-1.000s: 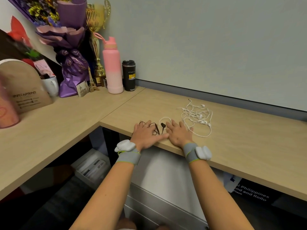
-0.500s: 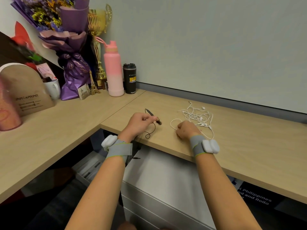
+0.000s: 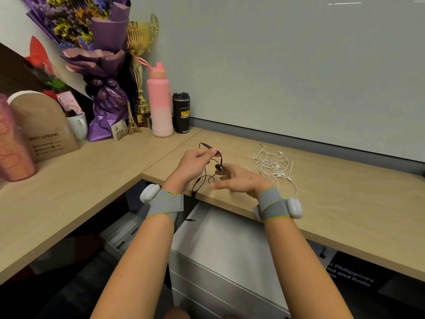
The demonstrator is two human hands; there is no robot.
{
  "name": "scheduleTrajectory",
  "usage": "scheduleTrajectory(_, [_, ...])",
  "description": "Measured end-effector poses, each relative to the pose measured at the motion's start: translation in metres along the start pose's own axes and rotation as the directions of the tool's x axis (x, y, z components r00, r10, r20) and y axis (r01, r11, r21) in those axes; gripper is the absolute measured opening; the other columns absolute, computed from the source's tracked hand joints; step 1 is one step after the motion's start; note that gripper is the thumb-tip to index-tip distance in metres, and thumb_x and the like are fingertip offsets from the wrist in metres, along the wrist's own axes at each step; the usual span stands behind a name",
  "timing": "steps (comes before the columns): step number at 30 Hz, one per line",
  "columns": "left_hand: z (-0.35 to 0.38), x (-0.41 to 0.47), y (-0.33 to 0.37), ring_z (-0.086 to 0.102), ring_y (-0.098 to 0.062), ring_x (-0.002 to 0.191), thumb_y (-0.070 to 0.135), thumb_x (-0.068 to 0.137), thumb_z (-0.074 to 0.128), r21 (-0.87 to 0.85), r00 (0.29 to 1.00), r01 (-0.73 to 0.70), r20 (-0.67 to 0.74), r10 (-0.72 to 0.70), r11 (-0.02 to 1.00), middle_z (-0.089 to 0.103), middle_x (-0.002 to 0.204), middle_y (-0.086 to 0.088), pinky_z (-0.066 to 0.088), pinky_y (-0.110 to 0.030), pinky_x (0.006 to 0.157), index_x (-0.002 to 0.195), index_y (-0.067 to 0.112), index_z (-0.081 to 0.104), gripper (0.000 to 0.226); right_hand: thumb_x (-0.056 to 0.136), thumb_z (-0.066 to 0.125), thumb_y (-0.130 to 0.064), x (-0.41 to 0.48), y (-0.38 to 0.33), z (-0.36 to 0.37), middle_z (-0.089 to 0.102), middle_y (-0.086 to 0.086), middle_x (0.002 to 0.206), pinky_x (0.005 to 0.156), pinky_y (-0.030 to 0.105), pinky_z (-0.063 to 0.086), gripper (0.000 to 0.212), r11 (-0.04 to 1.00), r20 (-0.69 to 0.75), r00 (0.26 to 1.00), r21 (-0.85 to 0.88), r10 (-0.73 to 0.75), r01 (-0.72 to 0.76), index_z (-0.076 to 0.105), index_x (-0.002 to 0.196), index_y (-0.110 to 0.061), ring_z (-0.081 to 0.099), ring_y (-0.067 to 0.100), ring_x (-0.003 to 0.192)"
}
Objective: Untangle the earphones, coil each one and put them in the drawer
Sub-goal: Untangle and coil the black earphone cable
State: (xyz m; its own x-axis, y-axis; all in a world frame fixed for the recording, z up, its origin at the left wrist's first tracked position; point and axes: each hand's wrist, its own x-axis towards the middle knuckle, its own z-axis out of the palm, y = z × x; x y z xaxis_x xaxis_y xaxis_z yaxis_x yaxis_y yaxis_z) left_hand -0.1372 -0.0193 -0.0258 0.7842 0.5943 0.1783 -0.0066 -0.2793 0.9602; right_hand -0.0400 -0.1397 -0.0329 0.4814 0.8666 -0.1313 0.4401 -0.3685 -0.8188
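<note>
Raised off the desk (image 3: 345, 203) since a moment ago: black earphones (image 3: 219, 167), pinched by the cable in the left hand (image 3: 195, 161), slack trailing over the front edge, plug dangling before the drawer unit (image 3: 230, 238). Shifted away from the white earphones (image 3: 273, 164), tangled on the desk: right hand (image 3: 239, 180), motion-blurred, fingers seemingly spread beside a black earbud. Impossible to tell whether gripping.

Left hand (image 3: 195, 162) pinches black earphones (image 3: 219, 167); right hand (image 3: 241, 181) spread; white tangle (image 3: 271, 164) beside.
</note>
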Motion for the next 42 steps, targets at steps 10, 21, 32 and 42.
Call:
scheduleTrajectory(10, [-0.054, -0.017, 0.006, 0.073, -0.008, 0.083, 0.042, 0.099, 0.041, -0.350, 0.959, 0.223, -0.090, -0.270, 0.910, 0.074, 0.099, 0.001, 0.046, -0.016, 0.059, 0.098, 0.022, 0.069, 0.035, 0.093, 0.055, -0.018, -0.002, -0.009, 0.020, 0.043, -0.002, 0.063, 0.056, 0.027, 0.047, 0.009, 0.779, -0.211, 0.977, 0.617, 0.023, 0.115, 0.060, 0.088, -0.012, 0.060, 0.009, 0.049])
scheduleTrajectory(21, [-0.066, -0.043, -0.049, 0.063, -0.012, 0.065, 0.043, 0.100, 0.038, -0.255, 0.771, 0.597, -0.078, -0.631, 0.761, 0.068, 0.096, -0.013, 0.051, -0.018, 0.045, 0.127, -0.001, 0.046, 0.052, 0.089, 0.060, -0.020, -0.032, -0.043, -0.020, 0.057, -0.004, 0.077, 0.045, 0.020, 0.030, 0.018, 0.933, -0.414, 0.909, 0.309, -0.041, 0.182, 0.070, 0.100, -0.011, 0.037, 0.010, 0.056])
scheduleTrajectory(32, [-0.046, -0.036, 0.036, 0.050, -0.013, 0.122, 0.011, 0.085, 0.059, 0.066, 0.971, 0.151, 0.176, -0.161, 0.986, 0.049, 0.142, -0.001, 0.042, -0.029, 0.098, 0.146, 0.013, 0.029, 0.068, 0.081, 0.072, -0.015, -0.030, -0.054, -0.003, 0.055, -0.008, 0.061, 0.047, 0.010, 0.038, 0.010, 0.971, -0.369, 0.906, 0.030, -0.209, 0.236, 0.073, 0.090, -0.011, 0.047, 0.003, 0.051])
scheduleTrajectory(42, [-0.030, -0.043, 0.010, 0.067, -0.004, 0.080, 0.035, 0.096, 0.052, 0.035, 0.969, 0.097, 0.224, -0.103, 0.995, 0.061, 0.071, 0.014, 0.045, -0.030, 0.086, 0.103, 0.014, 0.068, 0.027, 0.074, 0.079, -0.022, -0.033, -0.057, -0.010, 0.060, -0.001, 0.070, 0.037, 0.013, 0.033, 0.014, 0.940, -0.465, 0.856, 0.128, -0.225, 0.316, 0.069, 0.080, -0.015, 0.043, -0.002, 0.037])
